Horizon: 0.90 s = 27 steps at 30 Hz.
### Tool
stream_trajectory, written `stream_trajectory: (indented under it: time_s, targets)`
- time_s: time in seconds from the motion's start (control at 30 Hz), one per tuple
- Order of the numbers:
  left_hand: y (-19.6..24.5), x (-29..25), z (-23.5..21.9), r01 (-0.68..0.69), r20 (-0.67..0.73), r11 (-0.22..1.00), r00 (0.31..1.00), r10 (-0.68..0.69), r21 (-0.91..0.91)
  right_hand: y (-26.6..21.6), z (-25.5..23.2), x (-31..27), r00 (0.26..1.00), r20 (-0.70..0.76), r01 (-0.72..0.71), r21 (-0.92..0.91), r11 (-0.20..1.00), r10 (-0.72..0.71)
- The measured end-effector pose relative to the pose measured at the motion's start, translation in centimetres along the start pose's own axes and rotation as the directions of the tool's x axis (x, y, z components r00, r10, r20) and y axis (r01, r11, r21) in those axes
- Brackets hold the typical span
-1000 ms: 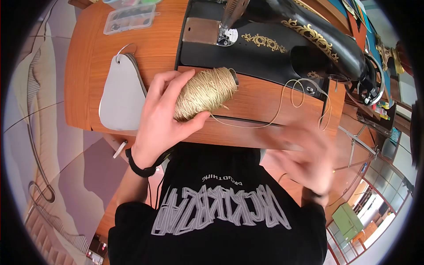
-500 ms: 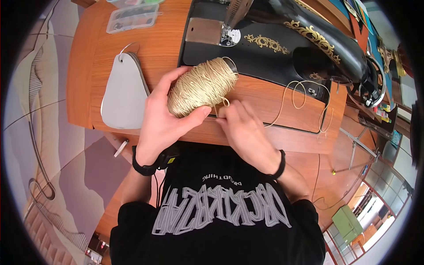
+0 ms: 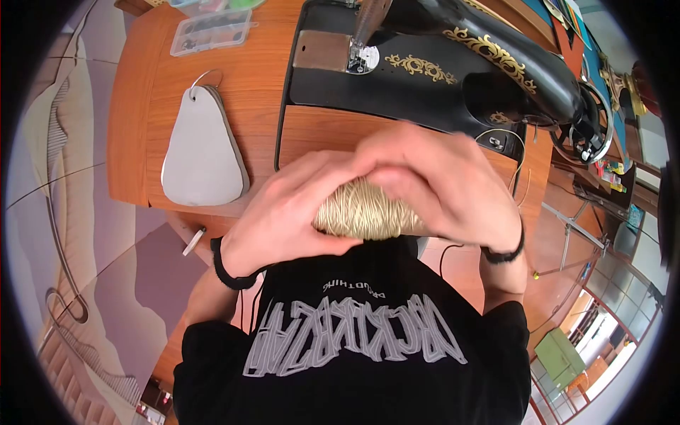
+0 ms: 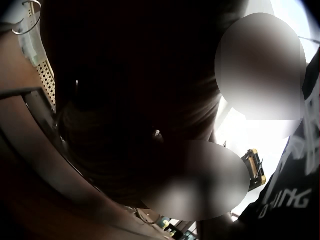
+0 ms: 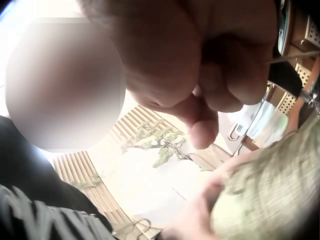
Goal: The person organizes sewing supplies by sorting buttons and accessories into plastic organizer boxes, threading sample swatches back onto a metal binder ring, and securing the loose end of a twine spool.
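Observation:
A cone-like spool of pale gold cord lies sideways in front of the chest, over the table's front edge. My left hand grips its left end, thumb below and fingers over the top. Curled above the spool's right end, my right hand covers that end in the head view. In the right wrist view the wound spool sits lower right, and a strand of cord runs out from the curled right fingers. The left wrist view is mostly dark.
Behind the hands stands a black sewing machine with gold ornament, set in the wooden table. Grey teardrop-shaped templates on a ring lie to the left. A clear compartment box is at the back left.
The right hand came in from the right to the cord beside the spool, then rose over the spool's right end. The left hand has brought the spool nearer the body and turned it more level.

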<state>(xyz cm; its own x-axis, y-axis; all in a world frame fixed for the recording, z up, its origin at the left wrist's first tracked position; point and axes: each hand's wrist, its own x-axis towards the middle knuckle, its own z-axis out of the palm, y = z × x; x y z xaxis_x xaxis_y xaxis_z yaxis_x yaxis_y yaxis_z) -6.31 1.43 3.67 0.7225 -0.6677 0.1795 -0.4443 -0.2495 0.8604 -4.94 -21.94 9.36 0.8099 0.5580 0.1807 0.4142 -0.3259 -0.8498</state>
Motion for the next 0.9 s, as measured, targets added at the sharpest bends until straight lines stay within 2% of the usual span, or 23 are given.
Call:
stream_trajectory:
  time_s: [0.07, 0.13, 0.2, 0.27, 0.3, 0.33, 0.4, 0.43, 0.47, 0.53, 0.6, 0.63, 0.67, 0.73, 0.8, 0.87, 0.9]
  targets:
    - [0.2, 0.0, 0.0, -0.032, 0.005, 0.998, 0.999, 0.032, -0.054, 1.0, -0.3, 0.8, 0.994, 0.052, -0.094, -0.033, 0.995, 0.096]
    - [-0.1, -0.6, 0.1, 0.069, -0.011, 0.965, 0.997, -0.074, -0.254, 2.5, -0.3, 0.9, 0.993, 0.063, -0.104, 0.02, 0.994, 0.103]
    - [-0.8, -1.0, 0.2, 0.062, -0.023, 0.965, 0.997, -0.07, -0.253, 3.7, 0.0, 0.6, 0.991, 0.074, -0.116, 0.073, 0.991, 0.11]
    - [-2.1, -1.6, 1.2, -0.007, -0.097, 0.815, 0.993, -0.061, -0.579, 4.8, 0.3, 0.0, 0.968, 0.009, -0.25, 0.106, 0.962, 0.251]
    - [-2.5, -1.6, 1.2, -0.063, -0.096, 0.8, 0.995, 0.006, -0.597, 5.2, 0.4, -0.2, 0.944, 0.039, -0.33, 0.112, 0.937, 0.328]
    - [-2.5, -1.5, 1.1, -0.062, -0.097, 0.799, 0.995, 0.005, -0.598, 5.5, 0.5, -0.5, 0.944, 0.04, -0.33, 0.112, 0.937, 0.328]
    - [-2.3, -1.1, 0.7, -0.078, -0.227, 0.779, 0.97, -0.084, -0.623, 5.9, 1.0, -1.4, 0.991, 0.049, -0.125, 0.108, 0.986, 0.121]
    - [-2.6, -1.2, 0.7, -0.042, -0.28, 0.802, 0.947, -0.159, -0.596, 6.1, 2.0, -2.6, 0.985, -0.028, -0.168, 0.045, 0.985, 0.17]
    - [-2.4, -0.6, 0.4, -0.034, -0.347, 0.847, 0.92, -0.181, -0.531, 5.7, 2.0, -3.2, 0.988, 0.03, -0.144, -0.186, 0.972, 0.152]
    - [-2.7, -0.1, 0.2, 0.055, -0.422, 0.912, 0.874, -0.241, -0.407, 4.3, 2.4, -3.2, 0.98, 0.069, -0.18, -0.096, 0.979, 0.187]
    - [-2.1, 0.3, 0.1, 0.073, -0.447, 0.909, 0.853, -0.271, -0.411, 3.5, 2.5, -3.5, 0.981, 0.059, -0.18, -0.068, 0.981, 0.185]
    - [-2.0, 0.5, -0.2, 0.125, -0.431, 0.977, 0.883, -0.189, -0.173, 2.8, 2.1, -3.3, 0.98, 0.101, -0.169, -0.055, 0.984, 0.174]
    - [-1.8, 0.6, -0.3, 0.155, -0.392, 0.985, 0.913, -0.113, 0.077, 2.2, 1.7, -3.2, 0.976, 0.142, -0.16, -0.04, 0.986, 0.164]
    - [-1.6, 0.6, 0.4, 0.147, -0.395, 0.983, 0.914, -0.093, 0.109, 1.3, 1.0, -2.7, 0.982, 0.131, -0.128, -0.04, 0.991, 0.133]
    - [-1.7, 0.5, 0.5, 0.084, -0.229, 0.956, 0.973, -0.019, 0.281, 0.5, -0.1, -1.7, 0.991, 0.13, -0.016, -0.171, 0.985, 0.039]
    - [-1.0, 0.5, 0.1, 0.046, -0.176, 0.965, 0.984, 0.0, 0.26, 0.9, -0.9, -0.8, 0.994, 0.106, 0.009, -0.199, 0.98, 0.012]
    - [-0.7, 0.4, -0.2, 0.051, -0.103, 0.993, 0.994, -0.04, 0.108, 1.3, -1.1, -0.4, 0.996, 0.085, 0.034, -0.227, 0.973, -0.015]
